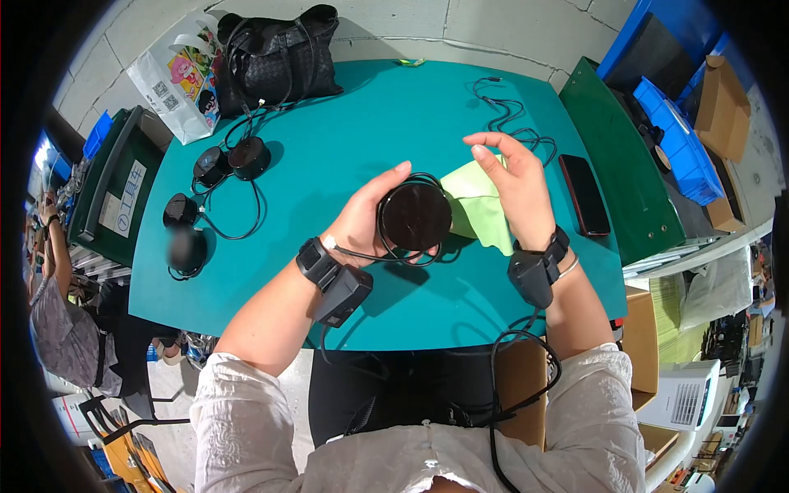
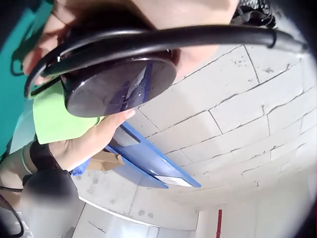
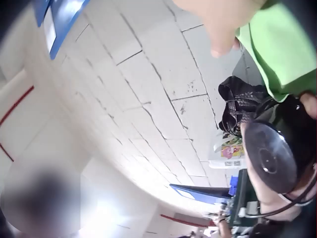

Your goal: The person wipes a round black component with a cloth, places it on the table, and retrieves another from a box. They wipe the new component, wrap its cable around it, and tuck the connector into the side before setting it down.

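My left hand (image 1: 357,218) grips a round black device (image 1: 417,216) with a glossy flat face and black cable looped around its rim. That face shows in the left wrist view (image 2: 121,89) and the right wrist view (image 3: 270,156). Just right of the device, my right hand (image 1: 522,193) holds a light green cloth (image 1: 477,205), which hangs down beside the palm. The thumb and index finger of this hand reach out above the cloth, apart from the device; its other fingers are mostly hidden.
Several black round devices with cables (image 1: 249,158) lie at the table's left. A black woven bag (image 1: 283,62) and a printed white bag (image 1: 177,86) stand at the back left. A coiled cable (image 1: 509,111) and a phone (image 1: 584,195) lie on the right.
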